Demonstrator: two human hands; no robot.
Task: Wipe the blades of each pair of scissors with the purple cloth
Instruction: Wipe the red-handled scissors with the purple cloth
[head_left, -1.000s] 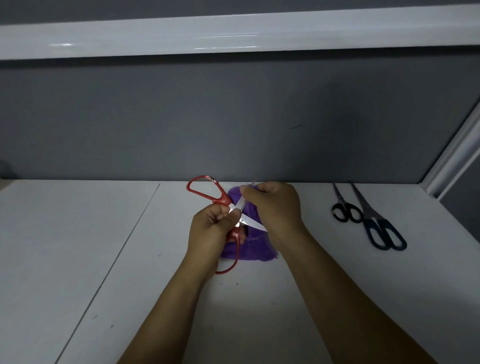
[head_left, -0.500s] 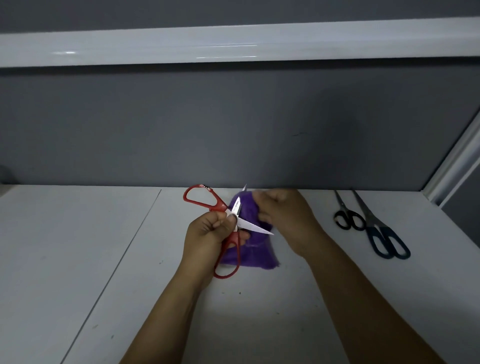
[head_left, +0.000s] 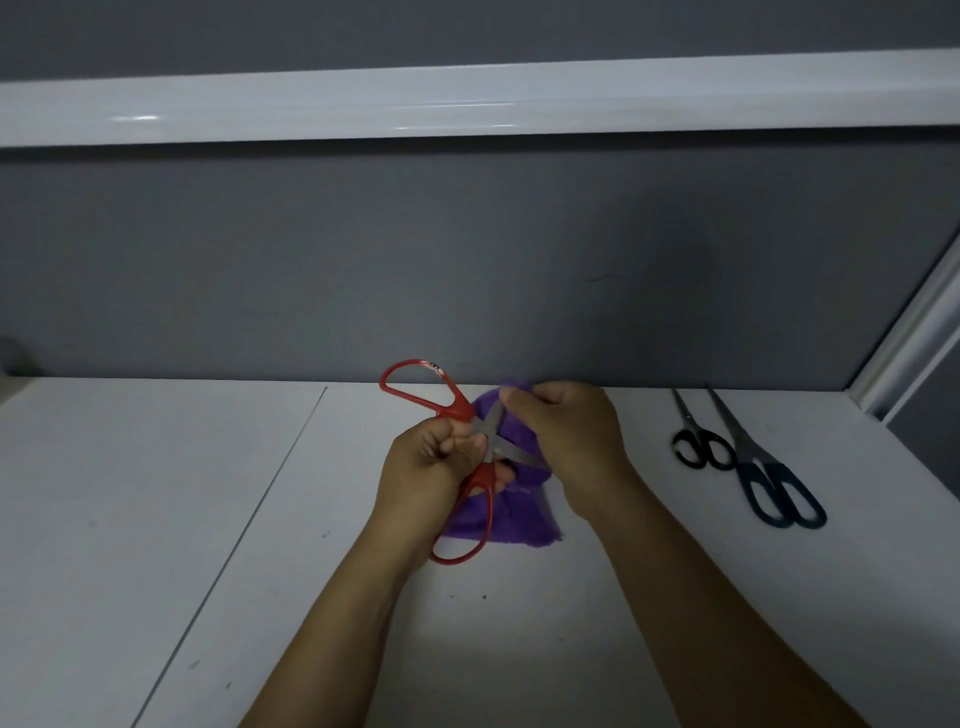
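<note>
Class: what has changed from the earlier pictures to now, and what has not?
The right hand, holding the purple cloth, moved back onto the upper blade of the red scissors, covering its bared tip. The left hand still grips the scissors at the pivot; the black scissors and blue scissors lie unmoved.

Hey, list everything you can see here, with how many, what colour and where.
red scissors: one, red handles, blades open, held over the table centre
purple cloth: one, purple, behind the red scissors, over one blade
black scissors: one, black handles, on the table, right
blue scissors: one, dark blue handles, beside the black scissors
table: one, white, foreground
wall: one, grey, behind the table
ledge: one, white, along the wall top
left hand: one, grips the red scissors
right hand: one, pinches the purple cloth
</note>
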